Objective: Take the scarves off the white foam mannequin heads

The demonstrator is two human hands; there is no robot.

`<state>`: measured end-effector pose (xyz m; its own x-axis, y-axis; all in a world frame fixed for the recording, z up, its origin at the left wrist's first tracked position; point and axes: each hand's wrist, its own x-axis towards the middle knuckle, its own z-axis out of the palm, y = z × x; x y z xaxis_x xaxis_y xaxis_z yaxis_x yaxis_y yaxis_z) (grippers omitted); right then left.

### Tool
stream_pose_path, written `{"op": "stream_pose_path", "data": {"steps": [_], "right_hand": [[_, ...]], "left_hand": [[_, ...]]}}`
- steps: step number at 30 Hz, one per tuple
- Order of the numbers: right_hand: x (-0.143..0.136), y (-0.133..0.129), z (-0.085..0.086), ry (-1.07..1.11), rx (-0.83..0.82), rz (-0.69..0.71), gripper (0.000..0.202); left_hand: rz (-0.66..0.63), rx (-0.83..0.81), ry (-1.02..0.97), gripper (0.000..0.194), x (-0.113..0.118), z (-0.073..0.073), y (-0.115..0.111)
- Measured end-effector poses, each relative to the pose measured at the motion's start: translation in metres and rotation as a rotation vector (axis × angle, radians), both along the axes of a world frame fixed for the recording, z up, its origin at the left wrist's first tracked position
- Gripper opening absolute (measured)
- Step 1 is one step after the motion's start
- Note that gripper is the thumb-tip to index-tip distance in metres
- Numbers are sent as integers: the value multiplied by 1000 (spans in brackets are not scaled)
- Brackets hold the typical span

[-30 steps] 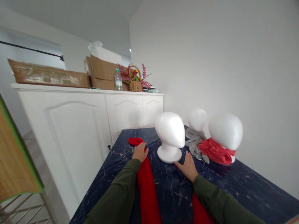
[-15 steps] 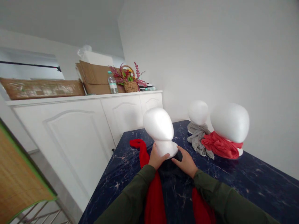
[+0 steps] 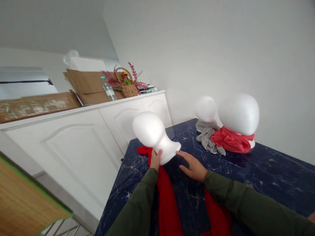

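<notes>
Both my hands meet at the foam mannequin head: my left hand clasps its base and tilts it leftward, my right hand lies open beside it. Beneath them, a red scarf trails along the marble table.

Both arms are stretched forward in dark green sleeves. The left hand is raised with fingers curled in a grip, while the right hand is held flat, fingers extended.

Flower basket, water bottle
</notes>
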<state>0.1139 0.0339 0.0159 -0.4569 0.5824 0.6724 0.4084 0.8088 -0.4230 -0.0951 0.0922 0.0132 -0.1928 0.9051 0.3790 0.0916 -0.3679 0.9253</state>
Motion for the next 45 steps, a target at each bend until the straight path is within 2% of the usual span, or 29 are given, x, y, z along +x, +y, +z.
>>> {"op": "stream_pose_path", "data": {"steps": [5,9,11,15,18,21,25,37,41,43,45], "right_hand": [[-5,-15,10,-151,72,134,62],[-4,-13,9,-177,103,110,65],[-2,-9,5,-179,80,65,66],[1,2,-9,-240,-71,-49,71],[0,8,-21,-312,-201,-125,73],[-1,10,-27,-363,-262,-136,72],[-1,9,-26,-368,-280,-135,72],[0,10,-24,-393,-269,-132,69],[1,14,-25,-384,-241,-133,66],[1,16,-26,-339,-237,-129,60],[1,19,-25,-246,-253,-122,49]], "left_hand": [[-82,-89,30,55,-9,6,-3],[-13,-80,82,58,-24,19,-1],[112,-70,125,60,-44,29,0],[490,-139,248,68,-106,38,-9],[694,-266,351,75,-147,31,-24],[789,-362,440,77,-167,19,-34],[820,-392,535,74,-169,11,-32],[788,-333,689,73,-169,6,-27],[849,-327,693,91,-160,4,-33],[910,-320,669,102,-149,1,-39],[988,-300,644,103,-134,-1,-47]]}}
